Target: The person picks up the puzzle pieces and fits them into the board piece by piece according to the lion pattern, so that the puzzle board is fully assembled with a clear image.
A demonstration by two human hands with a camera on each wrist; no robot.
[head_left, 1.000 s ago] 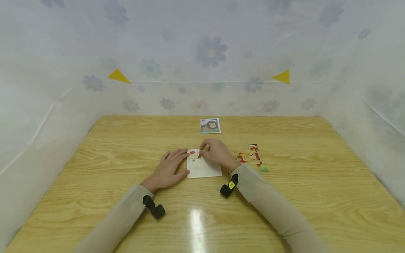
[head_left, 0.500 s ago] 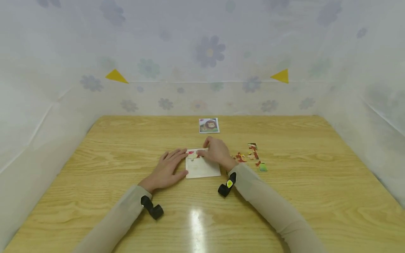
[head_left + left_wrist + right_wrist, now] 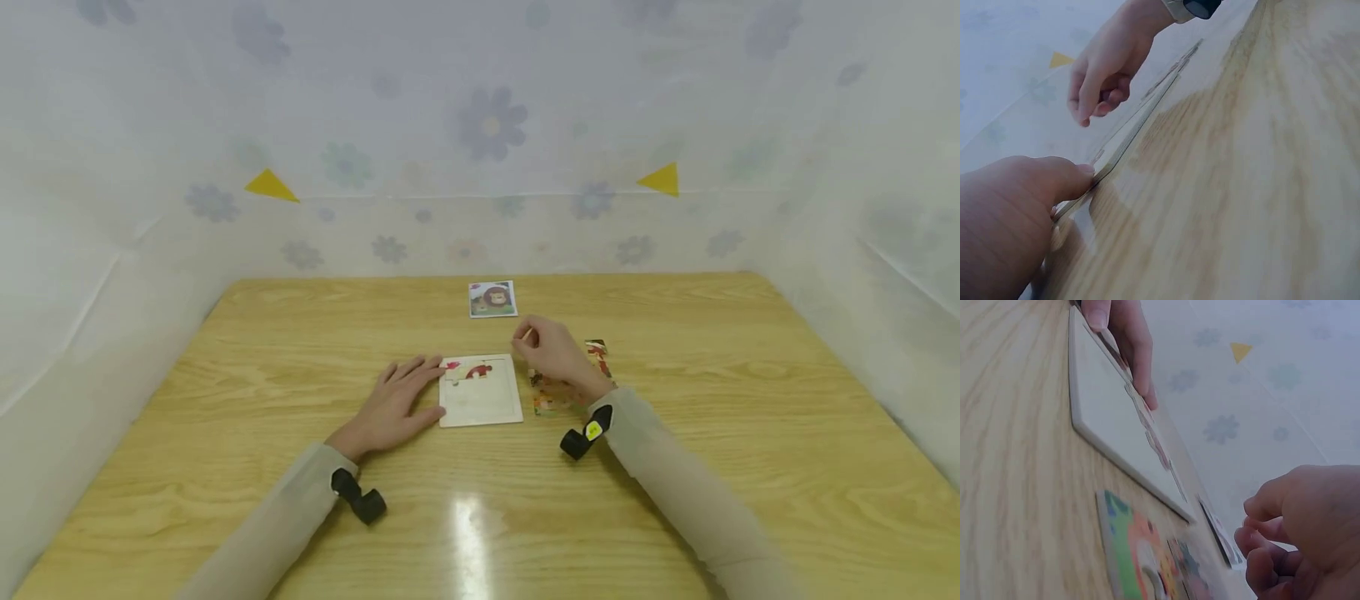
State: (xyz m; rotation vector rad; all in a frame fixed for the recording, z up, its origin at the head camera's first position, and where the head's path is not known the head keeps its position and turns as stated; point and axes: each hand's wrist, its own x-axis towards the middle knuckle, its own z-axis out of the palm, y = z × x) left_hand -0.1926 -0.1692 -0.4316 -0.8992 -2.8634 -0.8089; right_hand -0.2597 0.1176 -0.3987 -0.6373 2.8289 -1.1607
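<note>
The left hand (image 3: 393, 407) lies on the table with its fingers extended. Its fingertips and thumb touch the left edge of a square white puzzle board (image 3: 483, 404). A joined strip of jigsaw pieces (image 3: 474, 372), pink, cream and red-brown, sits along the board's upper left. Off the board's right side, the right hand (image 3: 557, 352) hovers above loose jigsaw pieces (image 3: 545, 406), partly covering them. Its fingers hang loosely curled, and no piece shows between thumb and fingers in the right wrist view. Green and orange pieces (image 3: 1124, 531) lie below that hand.
A small lion picture card (image 3: 492, 300) lies behind the board on the wooden table (image 3: 300, 333). White flower-patterned sheeting (image 3: 420, 108) walls the table's back and sides. Two yellow triangles (image 3: 659, 180) mark the back sheet.
The right hand has left the board's upper edge and moved right, over the loose pieces. The red-brown piece on the board is now uncovered. The left hand keeps its place.
</note>
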